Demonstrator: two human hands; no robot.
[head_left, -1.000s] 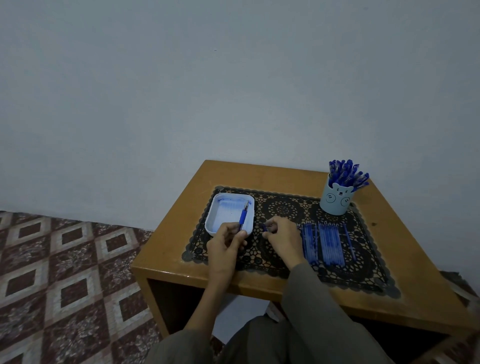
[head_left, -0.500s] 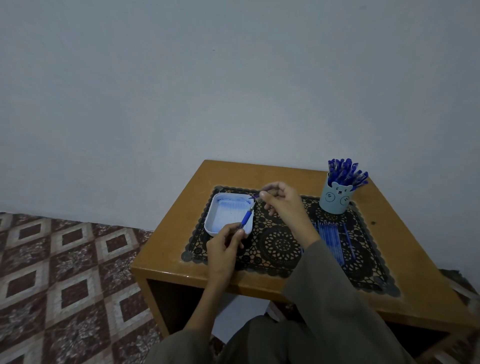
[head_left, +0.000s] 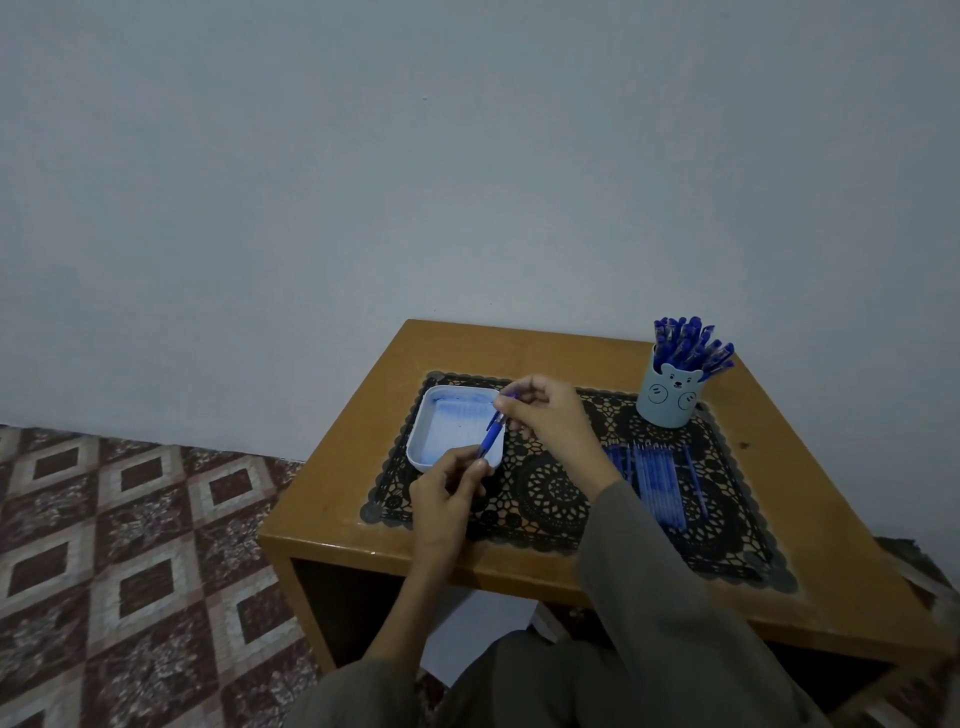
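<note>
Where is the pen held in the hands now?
Head view, table's left half: the pen slants over the white tray's right edge, left hand gripping its lower end, right hand pinching its top.

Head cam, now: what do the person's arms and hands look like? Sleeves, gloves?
No gloves on left hand or right hand; no ring or watch visible. Right arm: loose grey-olive long sleeve down to the wrist. Left forearm uncovered, with similar grey cloth starting near the elbow.
</note>
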